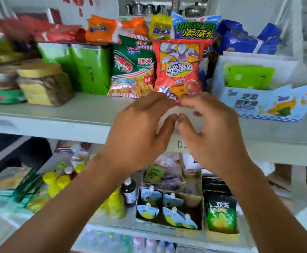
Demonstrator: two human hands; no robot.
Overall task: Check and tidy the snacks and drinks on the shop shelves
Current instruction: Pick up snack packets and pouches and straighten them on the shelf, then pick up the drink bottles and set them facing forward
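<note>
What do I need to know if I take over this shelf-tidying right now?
Left hand: fingers pinch the red snack bag at its lower edge.
Right hand: pinches the same edge.
The bag is upright at the front of the upper shelf, beside the prawn cracker bag.
Done: the prawn cracker bag stands upright.
To do: settle the red bag, let go, then check the pouch box on the shelf below.
</note>
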